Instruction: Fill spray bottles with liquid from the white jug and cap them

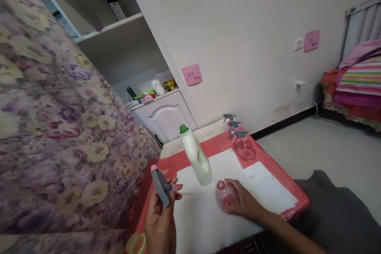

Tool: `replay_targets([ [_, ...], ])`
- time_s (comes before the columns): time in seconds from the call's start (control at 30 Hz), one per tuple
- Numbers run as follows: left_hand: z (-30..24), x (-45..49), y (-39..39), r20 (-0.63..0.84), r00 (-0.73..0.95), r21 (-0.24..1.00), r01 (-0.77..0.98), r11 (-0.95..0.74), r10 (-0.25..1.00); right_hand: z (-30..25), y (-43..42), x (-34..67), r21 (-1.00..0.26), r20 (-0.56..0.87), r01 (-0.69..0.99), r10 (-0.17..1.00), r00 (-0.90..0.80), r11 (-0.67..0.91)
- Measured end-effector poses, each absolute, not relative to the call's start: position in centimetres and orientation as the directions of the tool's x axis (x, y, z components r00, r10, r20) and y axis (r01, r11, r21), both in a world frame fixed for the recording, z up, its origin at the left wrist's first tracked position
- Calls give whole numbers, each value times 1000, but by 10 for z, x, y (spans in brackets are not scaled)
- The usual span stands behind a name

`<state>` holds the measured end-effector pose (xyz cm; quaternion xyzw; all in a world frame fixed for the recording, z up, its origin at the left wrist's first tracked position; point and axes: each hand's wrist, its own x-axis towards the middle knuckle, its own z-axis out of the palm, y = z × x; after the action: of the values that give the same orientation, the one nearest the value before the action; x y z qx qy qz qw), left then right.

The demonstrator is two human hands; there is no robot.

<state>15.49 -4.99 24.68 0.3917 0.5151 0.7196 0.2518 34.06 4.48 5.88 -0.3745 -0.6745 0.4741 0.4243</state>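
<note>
My left hand (160,218) is closed around a grey and pink spray nozzle (160,186), held above the left part of the table. In my right hand (242,202) is a clear pink bottle (225,196), its open neck facing up and its sides gripped by my fingers. Nozzle and bottle are apart. Between and beyond my hands a pale green jug (195,156) with a handle and a green top stands on the white sheet (205,222).
Several spray bottles with grey heads (245,149) stand in a row at the table's right back edge. A yellow-green cup (136,243) sits at the lower left. The red-covered table (214,143) meets the wall; a floral curtain (59,127) hangs at left.
</note>
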Motion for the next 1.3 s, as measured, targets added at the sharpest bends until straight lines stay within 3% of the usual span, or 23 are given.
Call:
replay_targets([
  [0.27, 254, 180, -45, 311, -572, 930, 19, -367, 759, 62, 42, 339, -959, 212, 97, 901, -378, 266],
  [0.63, 222, 168, -55, 332, -565, 931, 66, -359, 755, 62, 27, 322, -965, 219, 34, 870, -442, 260],
  [0.9, 207, 176, -48, 277, -537, 961, 151, -232, 797, 49, 27, 311, -952, 258, 31, 849, -462, 306],
  [1.07, 178, 184, -34, 187, -490, 982, 84, -168, 852, 44, 30, 309, -938, 292, 30, 833, -469, 346],
  [1.3, 144, 185, -23, 239, -494, 926, 376, -42, 836, 45, 30, 309, -947, 268, 39, 851, -452, 319],
])
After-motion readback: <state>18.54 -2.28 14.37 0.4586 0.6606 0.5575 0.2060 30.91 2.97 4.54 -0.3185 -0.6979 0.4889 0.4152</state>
